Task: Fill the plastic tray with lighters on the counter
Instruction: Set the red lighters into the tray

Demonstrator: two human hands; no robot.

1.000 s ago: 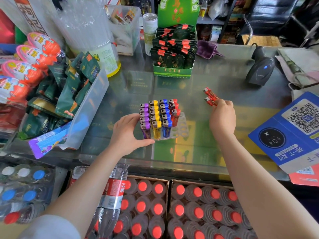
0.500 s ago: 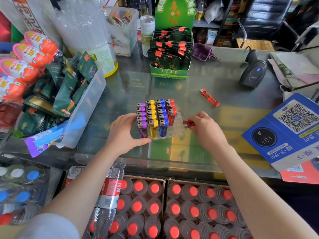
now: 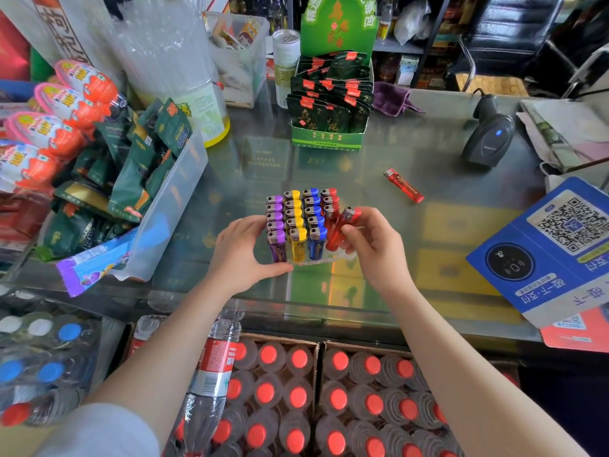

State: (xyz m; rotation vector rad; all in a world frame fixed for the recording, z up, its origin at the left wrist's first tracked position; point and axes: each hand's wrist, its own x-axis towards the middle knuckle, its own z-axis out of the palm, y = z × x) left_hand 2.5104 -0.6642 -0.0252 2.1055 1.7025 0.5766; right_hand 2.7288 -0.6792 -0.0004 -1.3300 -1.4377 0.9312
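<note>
Bright, even daylight. Soft glare and reflections sheen the glass counter (image 3: 445, 199) beyond the fingers. Wide-angle bending curves the edges; corners blur slightly, the centre by the fingers sharp.

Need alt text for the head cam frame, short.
A right hand lowers a red lighter into a plastic tray of purple, yellow, blue and red lighters, steadied by the left hand. Another red lighter lies on the glass counter.

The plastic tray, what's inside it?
The plastic tray holds upright lighters in rows: purple, yellow, blue, and some red behind. The right hand holds a red lighter there, covering the near slots.
</note>
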